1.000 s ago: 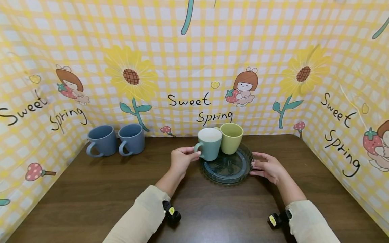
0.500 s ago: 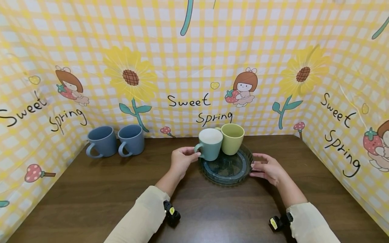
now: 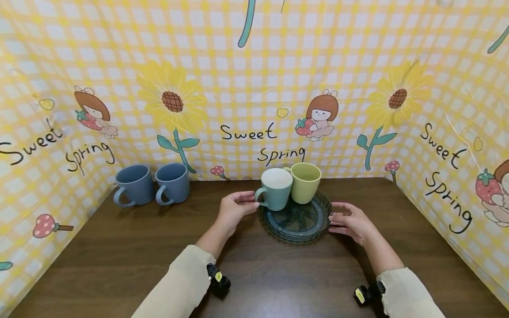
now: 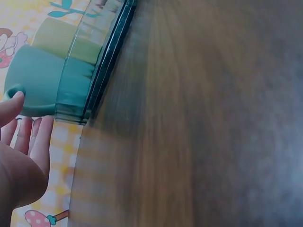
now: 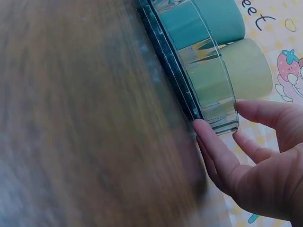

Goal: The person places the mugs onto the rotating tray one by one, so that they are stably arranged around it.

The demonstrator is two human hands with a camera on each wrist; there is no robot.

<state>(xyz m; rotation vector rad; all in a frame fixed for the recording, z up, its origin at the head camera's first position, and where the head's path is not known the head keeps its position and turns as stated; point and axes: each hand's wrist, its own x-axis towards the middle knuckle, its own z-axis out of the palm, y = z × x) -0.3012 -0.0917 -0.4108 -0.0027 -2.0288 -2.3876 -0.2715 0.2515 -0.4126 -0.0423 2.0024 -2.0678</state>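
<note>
Teal on the outside and white within, one mug (image 3: 276,198) stands upright on the round see-through tray (image 3: 297,225) in my head view, its handle (image 3: 260,191) facing left. Just beside it on the tray is an upright yellow-green mug (image 3: 308,189). At the teal handle I see the left hand (image 3: 232,213), thumb and fingers spread; I can't tell whether they touch it. The right hand (image 3: 353,223) is spread too, its fingertips resting against the tray's side. Both hands come out of pale sleeves (image 3: 180,280), a small black camera (image 3: 218,282) at each wrist. Well left of the tray, two blue mugs (image 3: 175,185) stand near each other. Under everything I see a brown wood-grain surface (image 3: 254,282), shiny near the front edge of view. A yellow-and-white checked cloth (image 3: 238,79) rises behind and along both sides, printed with sunflowers (image 3: 172,102) and "Sweet Spring" lettering.
</note>
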